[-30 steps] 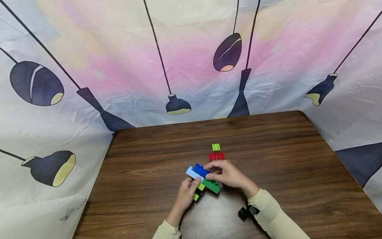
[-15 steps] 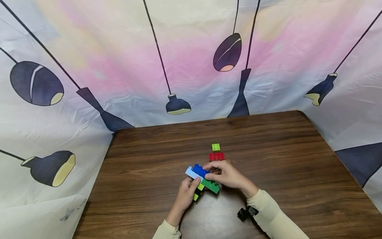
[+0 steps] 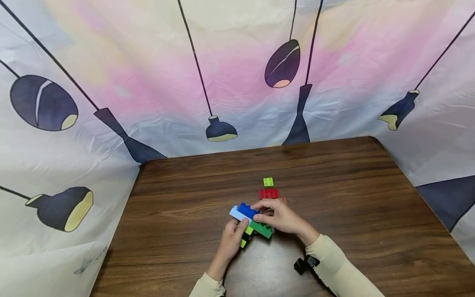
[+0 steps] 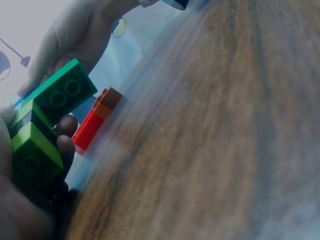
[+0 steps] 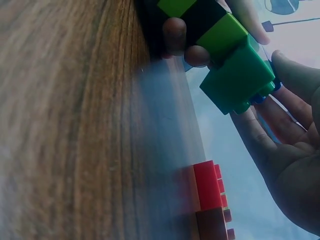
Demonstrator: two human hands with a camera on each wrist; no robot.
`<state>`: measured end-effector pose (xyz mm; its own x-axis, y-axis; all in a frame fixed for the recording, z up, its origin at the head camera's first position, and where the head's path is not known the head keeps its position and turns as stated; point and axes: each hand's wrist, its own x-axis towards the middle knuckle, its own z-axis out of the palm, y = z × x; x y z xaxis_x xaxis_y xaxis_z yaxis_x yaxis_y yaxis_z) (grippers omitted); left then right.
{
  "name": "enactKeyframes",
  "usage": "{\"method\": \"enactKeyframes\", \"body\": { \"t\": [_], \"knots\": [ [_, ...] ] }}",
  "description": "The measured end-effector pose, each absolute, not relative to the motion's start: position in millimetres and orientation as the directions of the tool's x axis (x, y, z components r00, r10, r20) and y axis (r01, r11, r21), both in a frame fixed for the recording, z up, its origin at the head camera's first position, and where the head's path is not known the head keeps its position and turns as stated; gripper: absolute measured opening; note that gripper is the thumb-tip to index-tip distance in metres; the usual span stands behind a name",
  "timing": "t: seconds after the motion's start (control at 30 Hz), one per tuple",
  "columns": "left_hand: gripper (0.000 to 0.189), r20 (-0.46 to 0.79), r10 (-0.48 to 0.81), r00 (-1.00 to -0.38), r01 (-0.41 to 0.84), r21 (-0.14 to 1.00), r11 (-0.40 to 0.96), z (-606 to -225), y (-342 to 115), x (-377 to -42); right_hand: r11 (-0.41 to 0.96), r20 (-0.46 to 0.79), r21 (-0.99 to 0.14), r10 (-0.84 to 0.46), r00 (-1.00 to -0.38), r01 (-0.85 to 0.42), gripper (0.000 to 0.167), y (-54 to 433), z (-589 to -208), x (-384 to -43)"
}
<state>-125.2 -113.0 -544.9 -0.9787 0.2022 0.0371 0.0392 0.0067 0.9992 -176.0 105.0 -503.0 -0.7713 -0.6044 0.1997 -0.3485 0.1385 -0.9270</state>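
Note:
My left hand (image 3: 231,240) grips a built stack of toy building bricks, its thumb along the front. The stack has a column of lime bricks (image 4: 37,150) with a black brick (image 3: 246,237) between them. Across its top lie a light blue brick (image 3: 240,214) and a green brick (image 3: 261,230), end to end and tilted. A dark blue brick (image 3: 246,210) sits over these two, studs up. My right hand (image 3: 285,217) pinches the dark blue brick's right end between thumb and fingers. In the right wrist view, the green brick hides much of the blue one.
Beyond the hands, a red brick (image 3: 269,194) lies on the wooden table (image 3: 185,247), with a lime brick (image 3: 268,182) behind it. Partly hidden by the right hand is a brown brick (image 3: 283,200). A black wrist camera (image 3: 301,265) hangs by the right sleeve. A printed cloth (image 3: 245,74) surrounds the table.
Both hands and the stack have drifted slightly left and away together, so more of the brown brick shows. The grip of each hand looks the same.

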Motion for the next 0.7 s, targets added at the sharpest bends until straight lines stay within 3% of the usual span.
{"method": "enactKeyframes", "body": {
  "t": [0.7],
  "knots": [
    [0.034,0.027,0.171,-0.985,0.024,0.999,-0.024,-543.2,-109.7,-126.8,0.139,0.169,-0.945,-0.573,-0.802,-0.298,0.027,100.2,-505.2,-179.1]
  ]
}}
